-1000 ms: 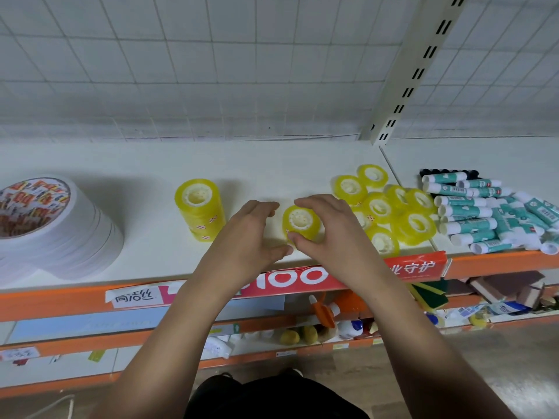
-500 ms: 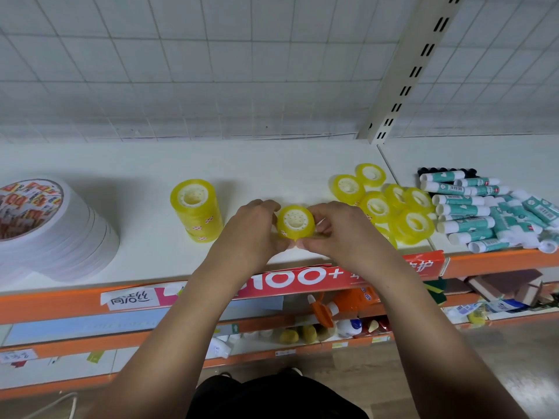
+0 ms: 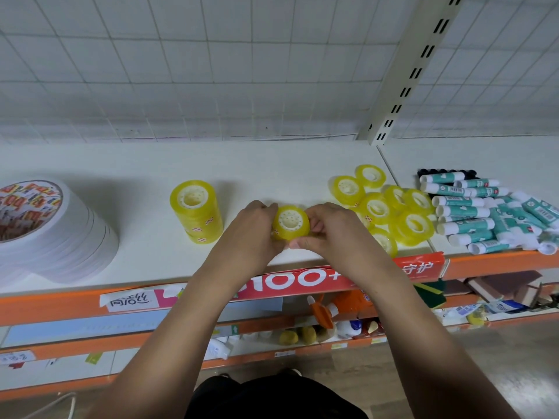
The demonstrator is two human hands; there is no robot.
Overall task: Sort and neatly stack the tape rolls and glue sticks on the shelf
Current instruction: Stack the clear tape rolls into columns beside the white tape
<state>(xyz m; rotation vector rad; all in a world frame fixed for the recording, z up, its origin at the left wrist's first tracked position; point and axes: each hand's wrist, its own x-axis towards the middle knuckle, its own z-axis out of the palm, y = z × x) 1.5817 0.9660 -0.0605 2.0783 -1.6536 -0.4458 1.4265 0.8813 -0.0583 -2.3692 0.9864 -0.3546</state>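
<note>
A small yellow tape roll (image 3: 291, 222) is held just above the white shelf (image 3: 145, 252) between both hands. My left hand (image 3: 252, 229) grips its left side and my right hand (image 3: 328, 229) grips its right side, fingers curled round it. A neat stack of yellow tape rolls (image 3: 196, 211) stands to the left. A loose heap of yellow tape rolls (image 3: 384, 207) lies to the right. Further right is a pile of teal and white glue sticks (image 3: 484, 211).
A tall stack of large white tape rolls (image 3: 48, 234) fills the shelf's left end. A slotted metal upright (image 3: 414, 68) rises at the back right. The orange shelf edge (image 3: 60, 306) carries price labels, with lower shelves of goods beneath.
Both hands have closed round the small yellow roll and lifted it slightly away from the shelf's front edge. The stack and the loose heap have not moved.
</note>
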